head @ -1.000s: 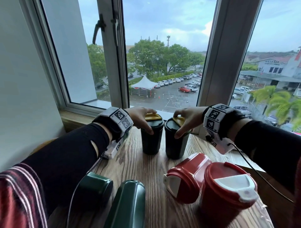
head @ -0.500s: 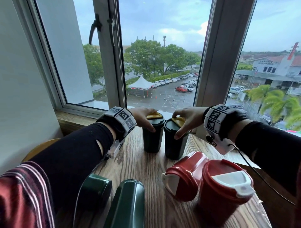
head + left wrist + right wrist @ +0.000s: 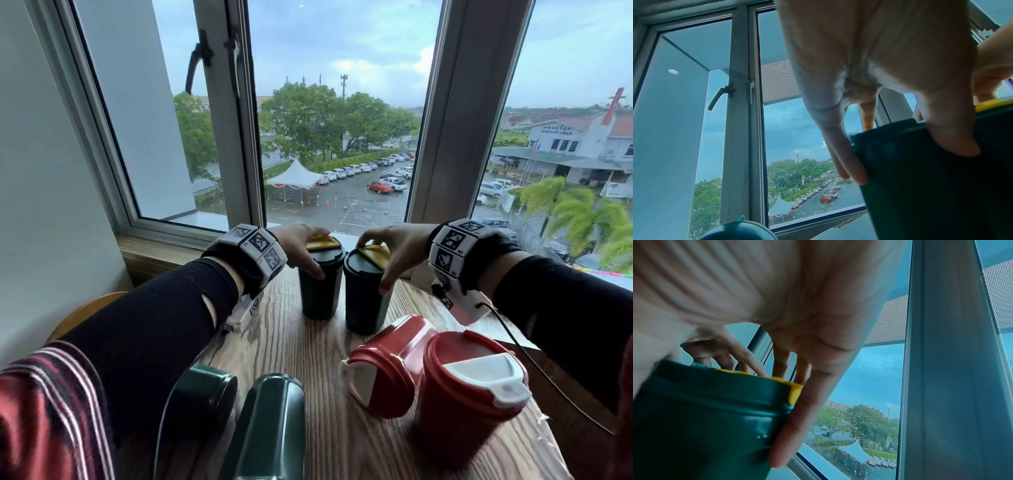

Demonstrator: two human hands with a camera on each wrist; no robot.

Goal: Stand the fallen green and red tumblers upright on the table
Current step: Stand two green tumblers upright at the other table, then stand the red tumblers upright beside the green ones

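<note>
At the near edge of the wooden table [image 3: 291, 346], two dark green tumblers lie on their sides, one [image 3: 202, 394] partly hidden under the left sleeve, the other [image 3: 270, 428] just right of it; toward the near right corner a red tumbler [image 3: 469, 394] with a white flip cap stands upright, touching a second red tumbler [image 3: 387, 363] that lies tipped on its side, lid toward the camera; farther back, near the table's far edge by the window sill, two green tumblers with yellow caps stand upright side by side; the left hand [image 3: 301, 243] grips the lid of the left one [image 3: 320, 284], fingers curled down over its rim; the right hand [image 3: 394, 250] clasps the lid of the right one [image 3: 364, 298] the same way, thumb down its side; beyond the window [image 3: 329, 137], a wet car park.
</note>
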